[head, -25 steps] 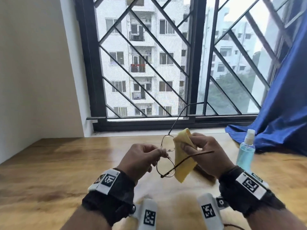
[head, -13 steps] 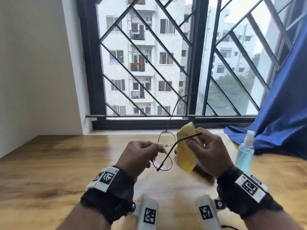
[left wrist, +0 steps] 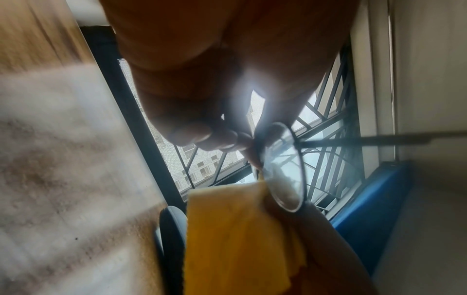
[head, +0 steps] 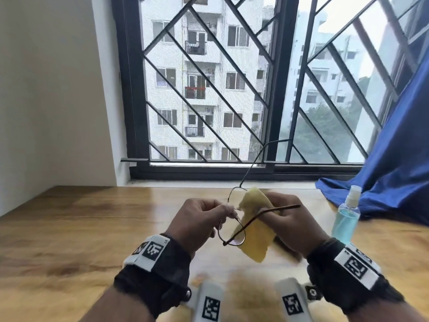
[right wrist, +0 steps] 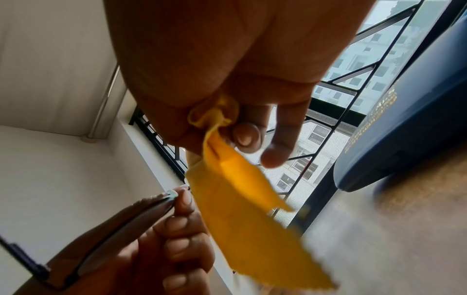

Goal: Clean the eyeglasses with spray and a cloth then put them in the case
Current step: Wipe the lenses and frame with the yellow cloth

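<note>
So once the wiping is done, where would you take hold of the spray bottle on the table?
Probably around the blue body of the spray bottle, below the narrow white cap. It stands upright at the right, near the blue curtain, so the right hand could come in from the near left side, after setting down the yellow cloth.
</note>
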`<state>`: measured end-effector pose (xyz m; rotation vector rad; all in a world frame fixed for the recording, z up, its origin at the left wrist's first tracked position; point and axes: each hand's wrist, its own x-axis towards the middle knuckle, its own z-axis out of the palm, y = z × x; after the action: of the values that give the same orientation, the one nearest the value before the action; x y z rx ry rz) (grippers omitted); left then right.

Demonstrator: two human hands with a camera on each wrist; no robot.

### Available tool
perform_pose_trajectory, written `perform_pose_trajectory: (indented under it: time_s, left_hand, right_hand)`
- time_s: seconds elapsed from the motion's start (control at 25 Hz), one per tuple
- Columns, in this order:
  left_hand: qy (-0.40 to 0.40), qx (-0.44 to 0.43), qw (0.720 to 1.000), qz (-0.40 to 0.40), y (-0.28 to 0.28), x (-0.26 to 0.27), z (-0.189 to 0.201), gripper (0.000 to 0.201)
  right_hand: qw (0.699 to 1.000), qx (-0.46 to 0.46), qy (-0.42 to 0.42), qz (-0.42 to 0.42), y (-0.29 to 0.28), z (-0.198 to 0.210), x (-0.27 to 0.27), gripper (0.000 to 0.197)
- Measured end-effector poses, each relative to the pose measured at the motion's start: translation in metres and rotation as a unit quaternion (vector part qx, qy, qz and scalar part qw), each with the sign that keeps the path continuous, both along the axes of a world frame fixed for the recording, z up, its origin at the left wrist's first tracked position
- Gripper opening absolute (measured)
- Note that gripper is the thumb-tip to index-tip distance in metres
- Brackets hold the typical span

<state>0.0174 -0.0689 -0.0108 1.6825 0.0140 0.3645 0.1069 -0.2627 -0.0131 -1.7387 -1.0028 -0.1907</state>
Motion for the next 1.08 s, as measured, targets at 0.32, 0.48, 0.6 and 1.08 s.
perform_pose_trajectory:
  time_s: [0.32, 0.48, 0.6, 1.08]
  left_hand:
    - [-0.003, -0.003, 1.000, -0.003, -0.002, -0.002, 0.000, 0.020]
    - [-0.007, -0.007, 1.000, -0.002, -0.003, -0.001, 0.001, 0.021]
    - [-0.007, -0.004, 1.000, -0.010, -0.004, -0.003, 0.001, 0.021]
    - [-0.018, 0.009, 1.000, -0.017, -0.002, -0.001, 0.000, 0.025]
  right_hand:
    - [1.000, 0.004, -0.007, -0.030, -0.002, 0.000, 0.002, 0.023]
    - [1.000, -0.017, -0.001, -0.007, -0.001, 0.004, -0.004, 0.020]
    - [1.000, 0.000, -0.001, -0.028, -0.004, 0.004, -0.001, 0.021]
    - [0.994, -0.095, -0.010, 0.050, 0.000, 0.005, -0.014, 0.032]
